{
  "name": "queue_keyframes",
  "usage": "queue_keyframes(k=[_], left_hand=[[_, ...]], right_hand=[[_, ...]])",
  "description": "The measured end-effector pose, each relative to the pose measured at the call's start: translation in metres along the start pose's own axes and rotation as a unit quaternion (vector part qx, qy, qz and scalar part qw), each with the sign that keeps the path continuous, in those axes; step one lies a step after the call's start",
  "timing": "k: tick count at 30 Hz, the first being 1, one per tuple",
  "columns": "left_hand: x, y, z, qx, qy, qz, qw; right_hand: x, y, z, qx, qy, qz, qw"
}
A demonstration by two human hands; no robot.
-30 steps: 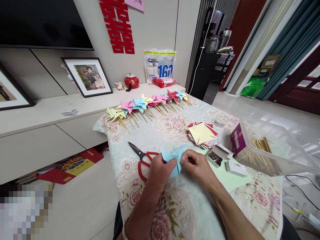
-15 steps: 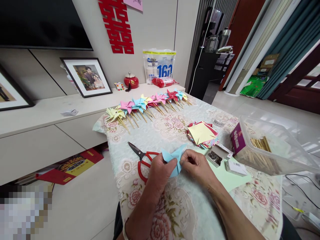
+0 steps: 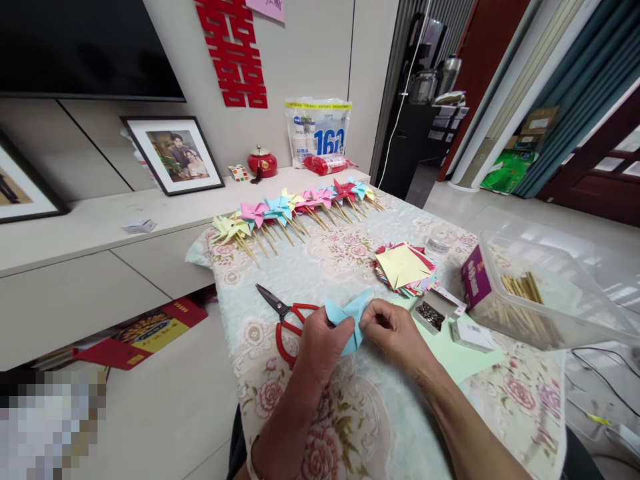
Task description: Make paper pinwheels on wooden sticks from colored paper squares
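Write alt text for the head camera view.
Both hands, left hand and right hand, hold a folded blue paper over a flowered tablecloth. Red scissors lie beside them; finished pinwheels line the far edge.

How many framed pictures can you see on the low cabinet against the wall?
2. One framed picture leans on the wall under the red paper decoration; the other framed picture stands at the left edge, partly cut off. More may lie out of view.

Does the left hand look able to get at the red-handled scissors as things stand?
Probably yes: the scissors lie uncovered on the table right beside the left hand, though that hand grips the blue paper.
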State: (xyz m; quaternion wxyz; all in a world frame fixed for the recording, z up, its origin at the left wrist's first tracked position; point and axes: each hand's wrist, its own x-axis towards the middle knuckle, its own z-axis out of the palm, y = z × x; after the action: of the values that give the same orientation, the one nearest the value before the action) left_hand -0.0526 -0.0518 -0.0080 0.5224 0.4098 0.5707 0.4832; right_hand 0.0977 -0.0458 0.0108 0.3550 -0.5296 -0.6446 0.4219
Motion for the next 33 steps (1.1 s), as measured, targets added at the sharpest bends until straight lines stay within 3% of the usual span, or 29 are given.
queue_keyframes(k=[10, 15, 17, 26, 33], left_hand=[[0.004, -0.006, -0.002, 0.006, 0.008, -0.007, 1.0], [0.0, 0.003, -0.003, -0.034, -0.041, -0.022, 0.998], [-0.003, 0.013, -0.006, -0.027, -0.077, -0.025, 0.996], [0.007, 0.039, -0.032, 0.13, -0.212, -0.026, 0.968], [0.011, 0.054, -0.027, 0.194, -0.248, -0.006, 0.949]], right_hand=[[0.0, 0.001, -0.005, 0.062, -0.02, 0.012, 0.998], [0.006, 0.014, -0.016, 0.168, 0.12, -0.011, 0.978], [0.008, 0.017, -0.018, 0.214, 0.141, -0.022, 0.966], [0.0, 0.005, -0.017, 0.233, -0.064, -0.063, 0.968], [-0.004, -0.003, -0.016, 0.151, -0.12, -0.05, 0.98]])
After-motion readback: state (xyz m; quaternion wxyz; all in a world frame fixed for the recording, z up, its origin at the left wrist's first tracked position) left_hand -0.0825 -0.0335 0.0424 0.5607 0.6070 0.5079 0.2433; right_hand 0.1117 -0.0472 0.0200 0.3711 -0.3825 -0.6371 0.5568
